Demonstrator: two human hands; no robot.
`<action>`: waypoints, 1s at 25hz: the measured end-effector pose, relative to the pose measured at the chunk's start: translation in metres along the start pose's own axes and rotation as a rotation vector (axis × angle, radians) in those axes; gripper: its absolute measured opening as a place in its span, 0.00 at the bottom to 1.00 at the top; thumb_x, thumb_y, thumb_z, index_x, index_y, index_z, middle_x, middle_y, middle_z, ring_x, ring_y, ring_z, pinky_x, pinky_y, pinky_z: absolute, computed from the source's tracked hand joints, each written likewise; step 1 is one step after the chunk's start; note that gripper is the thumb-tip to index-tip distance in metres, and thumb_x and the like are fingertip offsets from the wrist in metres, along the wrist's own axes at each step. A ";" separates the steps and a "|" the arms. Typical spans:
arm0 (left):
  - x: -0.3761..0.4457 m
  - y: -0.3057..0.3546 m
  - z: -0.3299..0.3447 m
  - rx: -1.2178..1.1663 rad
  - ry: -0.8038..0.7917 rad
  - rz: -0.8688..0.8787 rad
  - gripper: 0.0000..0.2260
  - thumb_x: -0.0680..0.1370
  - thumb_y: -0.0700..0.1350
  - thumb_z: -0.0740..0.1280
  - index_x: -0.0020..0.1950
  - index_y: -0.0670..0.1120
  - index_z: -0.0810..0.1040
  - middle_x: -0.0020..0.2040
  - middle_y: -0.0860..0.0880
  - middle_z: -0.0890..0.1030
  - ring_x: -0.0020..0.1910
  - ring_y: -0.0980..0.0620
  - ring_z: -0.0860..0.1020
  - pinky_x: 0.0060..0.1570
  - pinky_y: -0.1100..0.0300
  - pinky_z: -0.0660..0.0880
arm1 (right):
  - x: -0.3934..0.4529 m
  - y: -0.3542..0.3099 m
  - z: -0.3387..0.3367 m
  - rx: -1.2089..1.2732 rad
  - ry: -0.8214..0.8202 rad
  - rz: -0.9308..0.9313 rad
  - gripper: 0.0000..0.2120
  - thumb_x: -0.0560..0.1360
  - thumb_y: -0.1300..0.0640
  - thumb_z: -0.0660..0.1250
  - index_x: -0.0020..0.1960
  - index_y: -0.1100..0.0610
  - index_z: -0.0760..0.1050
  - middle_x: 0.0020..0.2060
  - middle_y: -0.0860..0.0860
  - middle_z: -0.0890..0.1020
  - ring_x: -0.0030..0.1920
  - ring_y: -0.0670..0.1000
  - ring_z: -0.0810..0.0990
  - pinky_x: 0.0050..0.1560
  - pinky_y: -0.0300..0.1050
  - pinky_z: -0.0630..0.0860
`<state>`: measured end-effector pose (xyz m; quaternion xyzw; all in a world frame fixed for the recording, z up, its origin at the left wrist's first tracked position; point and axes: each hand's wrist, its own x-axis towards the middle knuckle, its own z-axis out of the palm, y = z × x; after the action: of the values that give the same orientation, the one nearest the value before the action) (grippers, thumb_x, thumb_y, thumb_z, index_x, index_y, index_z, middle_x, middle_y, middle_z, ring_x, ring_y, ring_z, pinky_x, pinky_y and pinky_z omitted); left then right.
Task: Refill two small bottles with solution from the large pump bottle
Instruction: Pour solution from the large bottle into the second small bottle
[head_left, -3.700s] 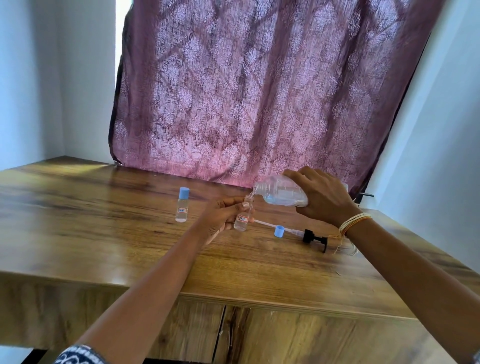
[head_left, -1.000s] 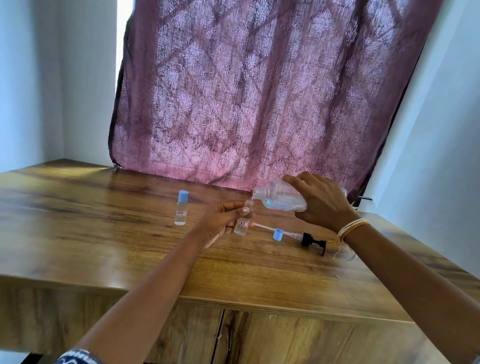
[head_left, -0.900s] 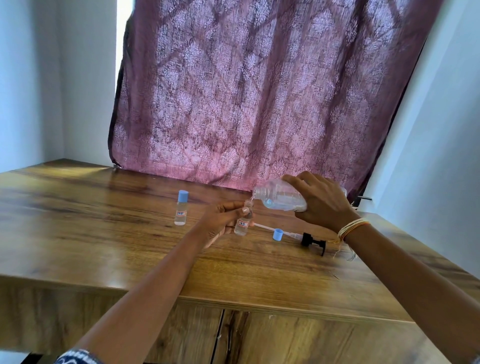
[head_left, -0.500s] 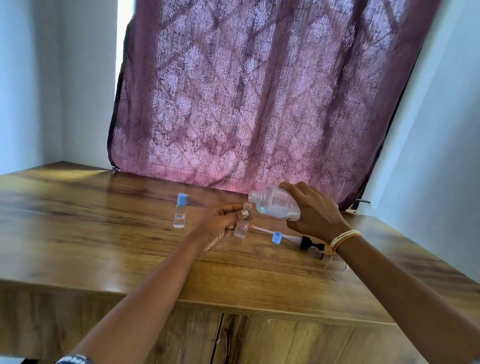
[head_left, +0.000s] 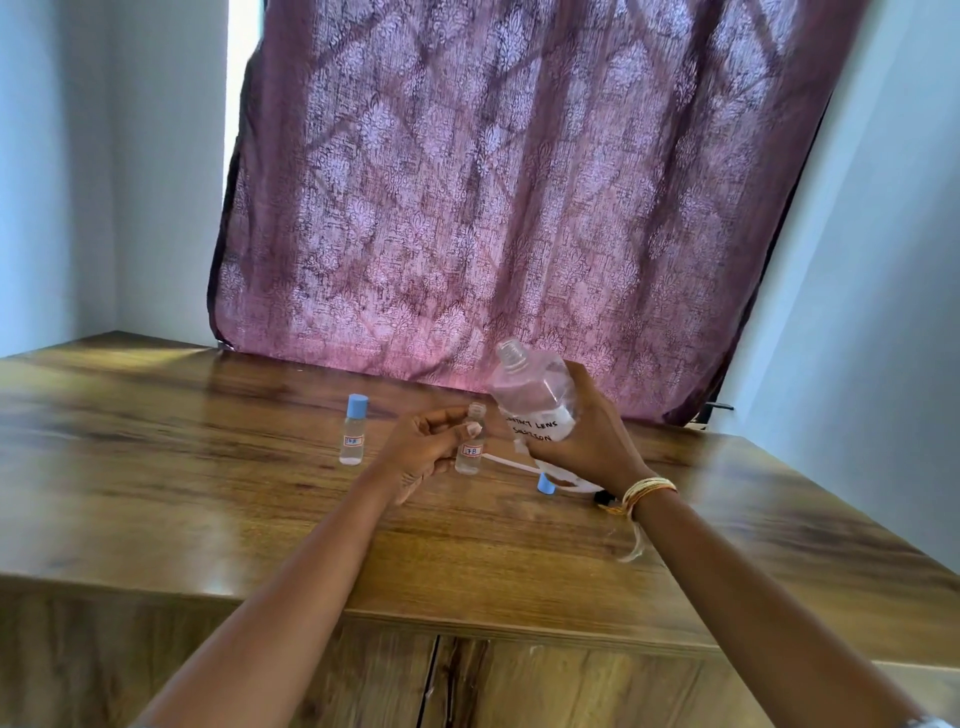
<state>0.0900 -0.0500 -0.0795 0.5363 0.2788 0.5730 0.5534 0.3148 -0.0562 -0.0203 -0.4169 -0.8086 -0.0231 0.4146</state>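
My left hand (head_left: 423, 449) grips an uncapped small clear bottle (head_left: 471, 441) that stands upright on the wooden table (head_left: 208, 493). My right hand (head_left: 587, 436) holds the large clear bottle (head_left: 532, 395) nearly upright, its open neck up, just right of the small bottle. The large bottle bears a handwritten white label. A second small bottle (head_left: 354, 430) with a blue cap stands to the left. A loose blue cap (head_left: 545, 483) lies on the table by my right wrist. The pump head's white tube (head_left: 506, 462) lies behind it, partly hidden by my right hand.
A maroon patterned curtain (head_left: 519, 208) hangs behind the table. Pale walls stand left and right. The table's front edge (head_left: 467, 623) runs above wooden cabinet doors.
My right hand has tipped the large bottle back from a pouring tilt over the small bottle to nearly upright. The small bottle stays in my left hand.
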 end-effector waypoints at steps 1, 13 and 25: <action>0.000 0.000 -0.001 0.001 0.004 -0.002 0.19 0.67 0.40 0.72 0.58 0.41 0.80 0.40 0.47 0.87 0.40 0.52 0.85 0.48 0.47 0.80 | 0.001 -0.002 0.003 0.063 0.017 0.020 0.43 0.59 0.48 0.80 0.67 0.48 0.61 0.51 0.49 0.82 0.43 0.49 0.83 0.42 0.52 0.82; 0.001 0.001 -0.022 0.034 0.186 0.005 0.23 0.66 0.45 0.75 0.59 0.39 0.80 0.57 0.32 0.80 0.54 0.35 0.77 0.58 0.33 0.71 | 0.032 -0.006 0.062 0.591 0.092 0.329 0.38 0.60 0.63 0.82 0.64 0.57 0.65 0.52 0.53 0.80 0.50 0.48 0.82 0.45 0.41 0.81; 0.011 -0.005 -0.038 0.038 0.409 0.041 0.06 0.71 0.39 0.74 0.47 0.48 0.83 0.44 0.45 0.86 0.41 0.49 0.84 0.42 0.51 0.82 | 0.054 0.002 0.107 0.663 0.026 0.344 0.39 0.61 0.66 0.80 0.66 0.60 0.64 0.58 0.60 0.78 0.57 0.57 0.80 0.53 0.50 0.80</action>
<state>0.0588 -0.0279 -0.0903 0.4246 0.3851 0.6757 0.4635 0.2301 0.0215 -0.0541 -0.3894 -0.6849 0.3049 0.5351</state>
